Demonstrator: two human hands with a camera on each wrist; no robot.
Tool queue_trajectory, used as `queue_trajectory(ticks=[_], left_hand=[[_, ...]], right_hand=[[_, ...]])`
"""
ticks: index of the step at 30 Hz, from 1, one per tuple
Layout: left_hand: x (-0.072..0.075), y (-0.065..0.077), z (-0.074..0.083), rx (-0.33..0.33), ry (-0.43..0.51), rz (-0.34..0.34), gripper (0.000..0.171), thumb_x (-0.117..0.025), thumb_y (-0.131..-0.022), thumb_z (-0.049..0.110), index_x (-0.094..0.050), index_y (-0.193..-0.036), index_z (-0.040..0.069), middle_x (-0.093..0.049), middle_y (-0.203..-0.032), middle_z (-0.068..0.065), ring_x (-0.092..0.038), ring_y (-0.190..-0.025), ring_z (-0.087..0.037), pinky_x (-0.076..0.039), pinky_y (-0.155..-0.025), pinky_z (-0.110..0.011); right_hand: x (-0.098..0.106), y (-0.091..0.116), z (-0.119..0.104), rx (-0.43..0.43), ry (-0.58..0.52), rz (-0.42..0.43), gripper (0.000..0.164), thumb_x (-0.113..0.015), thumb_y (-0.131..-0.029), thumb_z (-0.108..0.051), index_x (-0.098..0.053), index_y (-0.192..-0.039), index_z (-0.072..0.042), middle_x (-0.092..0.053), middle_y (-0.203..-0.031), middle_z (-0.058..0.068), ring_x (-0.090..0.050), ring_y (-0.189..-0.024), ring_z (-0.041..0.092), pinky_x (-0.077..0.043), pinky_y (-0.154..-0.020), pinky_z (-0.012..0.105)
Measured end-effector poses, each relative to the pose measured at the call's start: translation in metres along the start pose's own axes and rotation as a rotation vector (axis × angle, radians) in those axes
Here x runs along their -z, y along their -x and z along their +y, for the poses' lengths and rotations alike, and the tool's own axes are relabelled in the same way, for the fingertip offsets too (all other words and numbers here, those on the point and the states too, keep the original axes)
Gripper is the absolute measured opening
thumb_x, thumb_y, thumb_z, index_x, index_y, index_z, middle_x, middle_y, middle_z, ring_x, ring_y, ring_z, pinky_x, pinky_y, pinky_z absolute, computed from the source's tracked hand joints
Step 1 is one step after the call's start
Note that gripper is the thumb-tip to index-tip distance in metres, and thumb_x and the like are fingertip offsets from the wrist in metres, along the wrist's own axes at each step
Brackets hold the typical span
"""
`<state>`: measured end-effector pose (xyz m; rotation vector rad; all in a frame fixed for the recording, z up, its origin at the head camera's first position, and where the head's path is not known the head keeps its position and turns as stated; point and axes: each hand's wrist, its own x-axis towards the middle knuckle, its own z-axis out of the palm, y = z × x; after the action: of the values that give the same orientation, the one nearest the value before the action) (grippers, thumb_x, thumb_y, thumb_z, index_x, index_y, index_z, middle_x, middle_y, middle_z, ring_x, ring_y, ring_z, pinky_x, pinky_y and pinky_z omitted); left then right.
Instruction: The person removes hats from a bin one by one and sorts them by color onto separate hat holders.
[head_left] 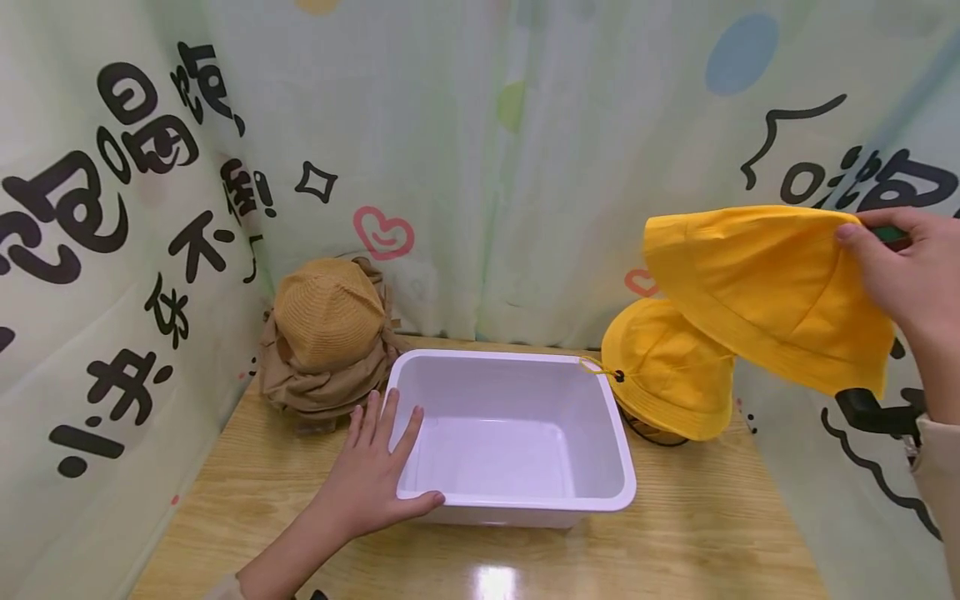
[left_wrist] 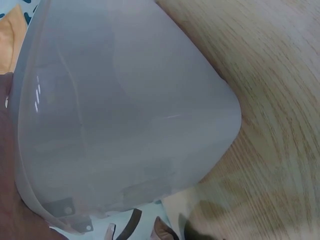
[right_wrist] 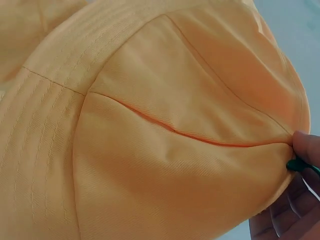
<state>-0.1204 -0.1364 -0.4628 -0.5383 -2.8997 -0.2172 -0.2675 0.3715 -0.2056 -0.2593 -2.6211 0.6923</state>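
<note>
Off the table on the right, my right hand [head_left: 915, 267] pinches a yellow bucket hat [head_left: 757, 283] by the top of its crown. A small green piece [right_wrist: 297, 165] shows at the fingertips in the right wrist view. The hat's brim points left and overlaps a second yellow hat [head_left: 667, 367] beside the white plastic basin [head_left: 525, 503]. That lower hat's cord [head_left: 596, 365] lies over the basin's back right rim. My left hand [head_left: 367, 487], fingers spread and straight, rests at the basin's front left corner. In the left wrist view, the basin's outer wall [left_wrist: 125, 100] fills much of the picture.
On the left back of the wooden table [head_left: 675, 542], a tan straw hat [head_left: 330, 308] sits on top of brown fabric hats [head_left: 322, 387]. A printed curtain [head_left: 450, 167] hangs behind and along both sides. Black-rimmed mesh [head_left: 660, 435] shows under the lower yellow hat.
</note>
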Motion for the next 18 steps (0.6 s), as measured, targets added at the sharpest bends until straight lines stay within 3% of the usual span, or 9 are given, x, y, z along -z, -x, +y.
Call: queue_trajectory(ticks=[4, 12, 15, 18], left_hand=[[-0.001, 0.000, 0.000, -0.002, 0.009, -0.004, 0.110, -0.049, -0.079, 0.086, -0.025, -0.159, 0.014, -0.008, -0.163, -0.028, 0.001, -0.150, -0.050, -0.014, -0.118, -0.063], [0.000, 0.001, -0.001, -0.017, 0.001, 0.048, 0.110, -0.049, -0.078, 0.086, -0.031, -0.157, 0.011, -0.014, -0.161, -0.031, -0.007, -0.147, -0.054, -0.017, -0.116, -0.065], [0.001, 0.001, 0.000, -0.015, -0.001, 0.044, 0.110, -0.048, -0.078, 0.086, -0.031, -0.157, 0.011, -0.014, -0.161, -0.031, -0.007, -0.148, -0.054, -0.017, -0.117, -0.065], [0.001, 0.001, 0.000, -0.012, -0.001, 0.033, 0.110, -0.049, -0.079, 0.086, -0.030, -0.158, 0.012, -0.014, -0.161, -0.031, -0.006, -0.148, -0.054, -0.017, -0.117, -0.065]], right_hand=[[0.003, -0.004, 0.004, -0.043, -0.014, 0.022, 0.063, -0.040, -0.103, -0.046, -0.043, -0.148, -0.001, -0.046, -0.109, 0.015, -0.040, -0.074, 0.008, -0.029, -0.057, 0.005], [0.005, -0.008, 0.009, -0.051, -0.029, 0.056, 0.062, -0.041, -0.103, -0.047, -0.046, -0.147, -0.004, -0.041, -0.102, -0.014, -0.037, -0.072, 0.001, -0.029, -0.061, 0.006], [0.006, -0.011, 0.007, -0.072, -0.062, 0.090, 0.058, -0.041, -0.103, -0.048, -0.049, -0.147, -0.010, -0.035, -0.099, -0.025, -0.036, -0.073, -0.003, -0.029, -0.065, 0.007], [0.007, -0.012, 0.004, -0.107, -0.099, 0.115, 0.051, -0.041, -0.103, -0.050, -0.049, -0.145, -0.024, -0.031, -0.096, -0.029, -0.036, -0.074, -0.005, -0.030, -0.067, 0.006]])
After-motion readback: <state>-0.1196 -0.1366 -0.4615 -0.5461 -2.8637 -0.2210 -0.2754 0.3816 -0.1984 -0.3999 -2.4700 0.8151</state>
